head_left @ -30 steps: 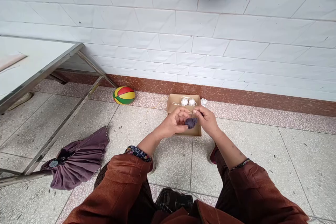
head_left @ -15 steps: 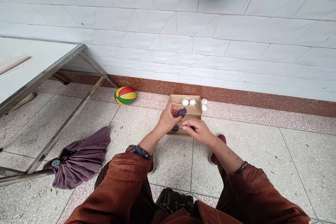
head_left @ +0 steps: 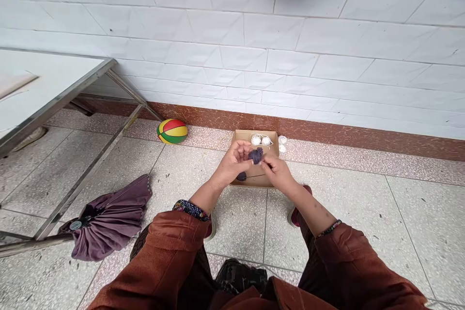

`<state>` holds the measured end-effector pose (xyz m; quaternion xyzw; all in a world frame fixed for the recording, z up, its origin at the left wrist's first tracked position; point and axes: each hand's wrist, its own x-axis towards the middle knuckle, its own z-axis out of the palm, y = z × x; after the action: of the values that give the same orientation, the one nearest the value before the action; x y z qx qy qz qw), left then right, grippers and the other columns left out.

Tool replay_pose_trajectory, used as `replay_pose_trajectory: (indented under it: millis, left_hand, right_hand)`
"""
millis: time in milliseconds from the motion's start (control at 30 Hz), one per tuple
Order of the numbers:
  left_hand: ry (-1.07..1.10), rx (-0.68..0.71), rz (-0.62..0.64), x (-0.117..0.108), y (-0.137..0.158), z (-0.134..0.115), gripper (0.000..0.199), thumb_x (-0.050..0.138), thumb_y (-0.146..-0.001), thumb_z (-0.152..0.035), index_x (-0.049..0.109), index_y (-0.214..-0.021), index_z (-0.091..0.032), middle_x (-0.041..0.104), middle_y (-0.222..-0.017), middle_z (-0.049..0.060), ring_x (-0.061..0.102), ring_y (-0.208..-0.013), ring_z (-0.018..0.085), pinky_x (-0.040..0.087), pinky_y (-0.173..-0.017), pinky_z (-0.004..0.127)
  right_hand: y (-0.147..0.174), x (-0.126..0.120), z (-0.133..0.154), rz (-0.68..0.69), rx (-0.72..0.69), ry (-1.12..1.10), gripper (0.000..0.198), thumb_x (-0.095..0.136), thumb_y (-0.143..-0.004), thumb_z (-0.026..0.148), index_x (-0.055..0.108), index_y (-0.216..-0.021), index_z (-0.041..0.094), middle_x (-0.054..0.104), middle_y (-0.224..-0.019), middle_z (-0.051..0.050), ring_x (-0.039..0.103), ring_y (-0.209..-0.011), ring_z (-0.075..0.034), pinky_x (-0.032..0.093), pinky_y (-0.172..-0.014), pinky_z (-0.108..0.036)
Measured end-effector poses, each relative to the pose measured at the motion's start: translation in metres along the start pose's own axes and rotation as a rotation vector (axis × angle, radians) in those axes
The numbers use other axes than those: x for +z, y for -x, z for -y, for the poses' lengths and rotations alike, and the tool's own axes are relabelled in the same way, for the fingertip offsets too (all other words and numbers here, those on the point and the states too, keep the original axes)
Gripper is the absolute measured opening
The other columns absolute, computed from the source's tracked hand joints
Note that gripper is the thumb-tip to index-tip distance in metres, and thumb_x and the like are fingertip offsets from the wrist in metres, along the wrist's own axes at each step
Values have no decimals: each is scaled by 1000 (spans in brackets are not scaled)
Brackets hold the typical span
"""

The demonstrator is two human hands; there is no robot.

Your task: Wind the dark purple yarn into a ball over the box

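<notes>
My left hand holds a small bundle of dark purple yarn between thumb and fingers. At the bundle's right side is my right hand, its thumb and fingertips pinched together, seemingly on the yarn's strand, which is too thin to make out there. Both hands are above an open cardboard box on the floor. A second dark ball of yarn lies in the box, partly under my left hand. Two white balls of string sit in the box's far part.
Two more white balls stand on the floor right of the box. A striped ball rests near the tiled wall. To the left are a metal-framed table and a folded purple umbrella.
My right hand has moved up from below the yarn bundle to its right side. The bundle has shifted slightly right, still in my left hand.
</notes>
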<state>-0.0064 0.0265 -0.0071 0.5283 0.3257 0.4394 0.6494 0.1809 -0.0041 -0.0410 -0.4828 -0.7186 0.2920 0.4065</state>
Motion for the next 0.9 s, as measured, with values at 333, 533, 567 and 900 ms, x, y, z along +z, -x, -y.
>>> replay_pose_trajectory:
  millis: [333,533,567,900]
  left_hand:
    - [-308,-74,-112,0,-2,16,56,76,-66,-20,47,-113,-22,57,-96,-2,57,-67,7,41,-64,23]
    - [-203,-85,148,10,6,10,54,74,-67,-14,48,-113,-24,60,-103,2,63,-84,12,46,-72,24]
    - [-167,-73,173,11,7,8,53,74,-68,-14,49,-114,-24,60,-105,2,63,-87,12,46,-75,25]
    - [-9,53,-117,3,0,2,47,75,-74,-20,51,-113,-24,64,-100,0,64,-92,13,47,-88,29]
  right_hand:
    - [4,-13,25,78,-232,-43,16,53,-102,30,66,-95,23,69,-85,-3,64,-77,-17,49,-73,-29]
    - [-8,-30,12,-154,-74,-71,16,56,-99,30,65,-87,23,66,-79,-1,61,-72,-17,47,-68,-29]
    - [-9,-30,9,-171,-45,-66,17,56,-98,30,64,-85,23,65,-78,-1,60,-71,-17,47,-67,-29]
    - [2,2,11,23,-76,-8,18,50,-100,29,59,-86,23,65,-80,-2,61,-75,-17,47,-72,-29]
